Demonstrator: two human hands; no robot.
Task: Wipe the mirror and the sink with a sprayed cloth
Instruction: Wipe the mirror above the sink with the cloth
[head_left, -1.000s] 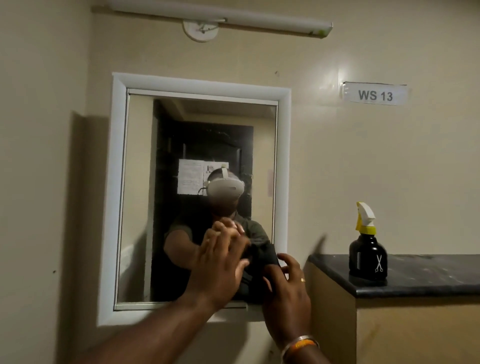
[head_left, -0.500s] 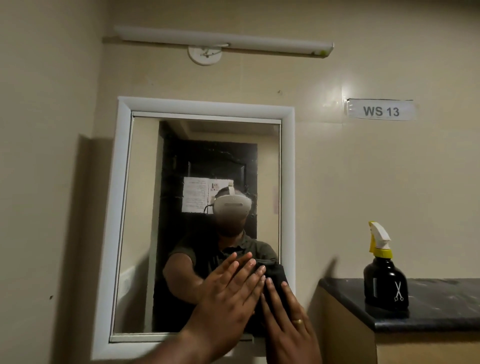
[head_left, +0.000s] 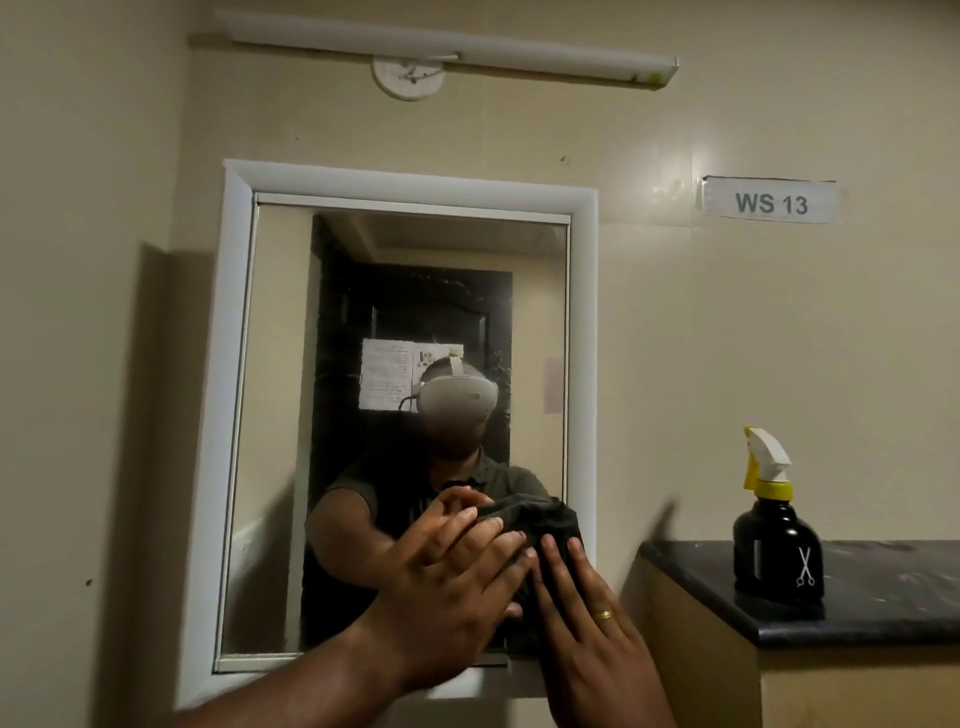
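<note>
The white-framed mirror hangs on the wall straight ahead. A dark cloth is bunched against the glass at the mirror's lower right corner. My left hand lies flat with its fingers on the cloth's left part. My right hand, with a ring on one finger, presses its fingers flat on the cloth's lower right part. The two hands touch side by side. A black spray bottle with a white and yellow trigger stands alone on the counter to the right. No sink is in view.
A dark stone counter on a beige cabinet juts out at the right, close to the mirror's corner. A tube light runs above the mirror. A "WS 13" label is stuck on the wall.
My right hand went from curled around the cloth to flat against it. Both hands now press the cloth on the mirror's lower right corner. The view has tilted upward.
</note>
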